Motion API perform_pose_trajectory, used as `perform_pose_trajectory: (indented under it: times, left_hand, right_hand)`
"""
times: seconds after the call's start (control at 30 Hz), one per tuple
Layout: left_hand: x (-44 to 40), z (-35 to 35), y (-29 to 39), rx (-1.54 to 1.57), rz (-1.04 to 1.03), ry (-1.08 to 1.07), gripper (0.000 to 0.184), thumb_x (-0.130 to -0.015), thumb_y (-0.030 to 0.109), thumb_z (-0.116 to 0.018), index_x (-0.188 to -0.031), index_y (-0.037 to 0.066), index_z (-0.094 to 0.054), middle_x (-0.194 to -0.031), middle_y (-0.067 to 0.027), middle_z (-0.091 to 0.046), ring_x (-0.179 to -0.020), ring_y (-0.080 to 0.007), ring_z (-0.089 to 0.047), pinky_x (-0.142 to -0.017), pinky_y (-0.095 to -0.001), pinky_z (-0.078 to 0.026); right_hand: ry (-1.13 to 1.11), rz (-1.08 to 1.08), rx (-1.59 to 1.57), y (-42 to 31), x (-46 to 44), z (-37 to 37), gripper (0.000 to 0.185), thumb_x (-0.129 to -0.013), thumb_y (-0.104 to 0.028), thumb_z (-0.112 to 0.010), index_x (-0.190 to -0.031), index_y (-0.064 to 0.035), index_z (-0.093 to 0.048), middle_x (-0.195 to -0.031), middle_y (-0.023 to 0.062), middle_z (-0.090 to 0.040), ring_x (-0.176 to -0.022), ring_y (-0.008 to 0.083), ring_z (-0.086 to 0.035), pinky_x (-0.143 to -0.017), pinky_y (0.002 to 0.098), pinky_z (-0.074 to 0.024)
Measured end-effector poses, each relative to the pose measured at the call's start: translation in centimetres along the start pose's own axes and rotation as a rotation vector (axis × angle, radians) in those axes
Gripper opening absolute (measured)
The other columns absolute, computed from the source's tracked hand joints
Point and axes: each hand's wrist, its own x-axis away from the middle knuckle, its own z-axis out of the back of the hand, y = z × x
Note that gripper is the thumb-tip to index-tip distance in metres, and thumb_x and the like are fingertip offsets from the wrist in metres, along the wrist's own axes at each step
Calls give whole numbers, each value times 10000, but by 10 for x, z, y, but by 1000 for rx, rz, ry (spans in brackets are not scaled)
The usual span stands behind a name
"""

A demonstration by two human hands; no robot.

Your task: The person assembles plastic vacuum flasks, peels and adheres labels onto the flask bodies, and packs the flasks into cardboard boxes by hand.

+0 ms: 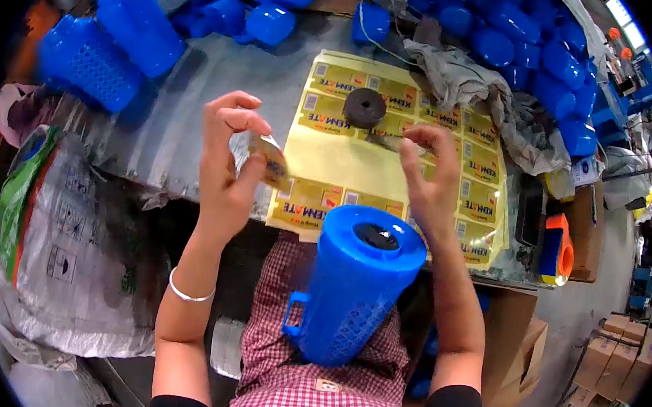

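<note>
My left hand is raised over the table's front edge, pinching a peeled gold label between thumb and fingers. To the right, my right hand hovers over the label sheet with thumb and fingers curved apart and nothing visible between them. Gold KENMATE labels fill much of that sheet, and a bare yellow band crosses its middle. On it rests a dark round disc with a centre hole. A blue plastic jug leans on my lap between my forearms, its handle to the left and a dark round spot on its upper end.
Blue jugs lie at the table's back left, and more blue containers are heaped at the back right beside crumpled plastic. A tape roll sits at the right edge. A woven sack stands left; cardboard boxes are stacked right.
</note>
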Motion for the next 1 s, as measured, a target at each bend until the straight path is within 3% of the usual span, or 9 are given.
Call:
perform_pose_trajectory:
  times: [0.07, 0.2, 0.3, 0.4, 0.47, 0.57, 0.77, 0.87, 1.0]
  left_hand:
    - [13, 4, 41, -423, -370, -59, 152, -872, 88, -584, -1018, 53, -607, -1284, -152, -501, -1095, -243, -501, -986, -376, -401]
    - [63, -15, 82, -485, -430, -152, 289, -903, 140, -604, -1181, 63, -619, -1406, -173, -438, -1198, -263, -464, -1029, -396, -395]
    - [129, -37, 43, 79, -41, 106, 380, -993, 146, -553, -1358, 60, -493, -1493, -139, -343, -1291, -255, -462, -1029, -359, -445]
    - [212, -39, -5, -101, 246, -205, 298, -1085, 236, -451, -1188, 2, -603, -1125, -174, -633, -1080, -285, -619, -944, -361, -485]
    - [245, -31, -5, -251, 321, -101, 325, -1097, 252, -450, -1042, 3, -652, -737, -136, -642, -656, -285, -664, -637, -377, -520]
    - [241, 4, 30, -324, 558, -21, 365, -1105, 281, -435, -995, -6, -631, -725, -182, -625, -632, -297, -656, -590, -395, -491]
    - [254, 39, 14, -456, 463, -3, 185, -1073, 130, -471, -1047, -15, -583, -838, -155, -662, -719, -334, -658, -643, -383, -515]
    - [225, 44, 18, -460, 211, 88, 85, -983, 39, -577, -1045, -17, -589, -1198, -191, -596, -1056, -293, -620, -909, -360, -491]
    - [201, 47, 49, -162, 242, 64, 198, -955, 214, -673, -902, 27, -630, -1167, -120, -544, -1060, -250, -553, -923, -359, -457]
  right_hand:
    - [-229, 298, -85, -53, 2, 19, 243, -852, -120, -712, -1038, -2, -608, -1017, 154, -604, -989, 332, -609, -916, 413, -477]
    - [-297, 471, 264, -118, 37, 24, 279, -748, -80, -744, -992, -43, -614, -957, 99, -634, -944, 318, -616, -852, 413, -483]
    - [-27, 636, 561, -127, 55, 47, 274, -701, -21, -739, -944, -68, -623, -956, 71, -637, -931, 292, -614, -823, 408, -482]
    - [200, 615, 600, -134, 71, 69, 268, -700, 24, -753, -924, -84, -653, -903, 64, -643, -871, 283, -617, -830, 407, -498]
    - [229, 630, 603, -132, 83, 80, 249, -718, 17, -758, -924, -80, -656, -883, 68, -645, -864, 285, -622, -838, 412, -503]
    - [230, 612, 579, -123, 103, 87, 204, -781, -1, -779, -932, -67, -659, -875, 91, -659, -845, 280, -636, -837, 371, -517]
    - [10, -425, -509, -102, 167, 41, 148, -927, -29, -727, -1054, 18, -668, -1045, 45, -693, -958, 100, -621, -840, 280, -525]
    - [-214, -629, -681, -93, 193, 10, 209, -921, -40, -740, -1103, 41, -679, -1057, 68, -719, -970, 122, -661, -876, 282, -538]
    - [-280, -662, -604, -105, 196, -20, 151, -907, -67, -763, -1019, 21, -715, -996, 59, -732, -931, 119, -662, -862, 276, -527]
